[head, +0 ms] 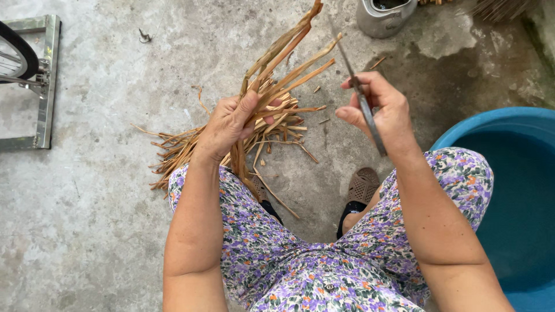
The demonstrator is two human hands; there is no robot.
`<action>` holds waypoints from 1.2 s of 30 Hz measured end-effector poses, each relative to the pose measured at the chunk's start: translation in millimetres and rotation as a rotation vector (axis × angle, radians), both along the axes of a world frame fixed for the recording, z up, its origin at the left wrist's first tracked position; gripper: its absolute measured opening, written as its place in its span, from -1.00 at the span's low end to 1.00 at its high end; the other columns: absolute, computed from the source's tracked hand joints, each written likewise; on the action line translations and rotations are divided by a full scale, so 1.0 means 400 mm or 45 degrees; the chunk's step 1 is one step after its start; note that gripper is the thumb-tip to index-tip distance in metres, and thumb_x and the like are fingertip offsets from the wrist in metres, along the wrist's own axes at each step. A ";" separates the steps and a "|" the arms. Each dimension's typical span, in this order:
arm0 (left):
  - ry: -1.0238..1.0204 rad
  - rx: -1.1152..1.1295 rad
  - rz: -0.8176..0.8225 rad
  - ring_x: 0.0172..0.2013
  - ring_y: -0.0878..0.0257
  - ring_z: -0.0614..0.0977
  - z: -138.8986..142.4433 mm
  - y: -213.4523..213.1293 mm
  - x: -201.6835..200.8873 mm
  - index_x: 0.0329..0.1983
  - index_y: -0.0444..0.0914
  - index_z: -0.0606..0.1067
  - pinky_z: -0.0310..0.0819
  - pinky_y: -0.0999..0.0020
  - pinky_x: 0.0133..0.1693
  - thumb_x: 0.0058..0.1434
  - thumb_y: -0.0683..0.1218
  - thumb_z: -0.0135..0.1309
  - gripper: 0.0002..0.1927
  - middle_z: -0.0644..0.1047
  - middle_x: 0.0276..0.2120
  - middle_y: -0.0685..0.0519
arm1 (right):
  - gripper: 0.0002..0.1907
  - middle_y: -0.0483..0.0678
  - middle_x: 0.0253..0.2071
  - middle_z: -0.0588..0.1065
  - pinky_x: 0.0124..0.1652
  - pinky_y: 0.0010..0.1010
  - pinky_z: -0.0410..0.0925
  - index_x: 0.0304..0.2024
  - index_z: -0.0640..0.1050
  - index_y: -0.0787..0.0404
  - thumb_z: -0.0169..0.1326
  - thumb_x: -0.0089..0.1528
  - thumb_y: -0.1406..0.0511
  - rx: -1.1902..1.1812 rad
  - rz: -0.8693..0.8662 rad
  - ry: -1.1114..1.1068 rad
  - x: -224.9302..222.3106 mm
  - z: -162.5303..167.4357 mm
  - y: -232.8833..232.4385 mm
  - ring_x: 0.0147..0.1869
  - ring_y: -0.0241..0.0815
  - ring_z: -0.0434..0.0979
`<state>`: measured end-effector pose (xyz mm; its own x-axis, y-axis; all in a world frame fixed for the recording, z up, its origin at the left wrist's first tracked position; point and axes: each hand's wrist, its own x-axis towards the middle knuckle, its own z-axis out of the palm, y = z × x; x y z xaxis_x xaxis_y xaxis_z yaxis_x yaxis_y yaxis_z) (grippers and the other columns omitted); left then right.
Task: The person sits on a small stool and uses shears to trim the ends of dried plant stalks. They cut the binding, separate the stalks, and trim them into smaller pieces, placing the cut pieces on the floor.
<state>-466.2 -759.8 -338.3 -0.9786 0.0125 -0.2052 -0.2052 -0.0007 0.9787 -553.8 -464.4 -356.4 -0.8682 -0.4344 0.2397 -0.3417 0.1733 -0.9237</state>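
Note:
My left hand (230,122) grips a bundle of dry brown plant strips (283,58) that fan upward and to the right. My right hand (381,110) holds a thin grey metal blade (363,98), which points up past the fingers and down behind the palm. The blade's tip is close to the ends of the strips, apart from them. A pile of loose dry strips (179,150) lies on the concrete floor under my left hand. I am seated, with floral purple trousers (277,254) over both knees and brown sandals (361,185) on my feet.
A large blue plastic tub (514,190) stands at the right. A grey metal kettle (384,14) sits at the top. At the far left a metal stand (46,81) holds a bicycle wheel (17,55). Small strip scraps (324,105) dot the concrete.

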 end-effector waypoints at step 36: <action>0.073 -0.162 0.117 -0.55 0.46 0.35 -0.073 0.007 -0.025 -0.08 -0.24 0.63 0.15 0.50 -0.54 0.35 0.12 0.13 -0.65 0.52 -0.48 0.22 | -0.83 -0.12 -0.41 0.54 -0.54 -0.62 0.32 -0.08 0.54 0.20 0.26 0.33 0.38 -0.371 -0.203 -0.413 -0.031 0.027 -0.021 -0.51 -0.42 0.46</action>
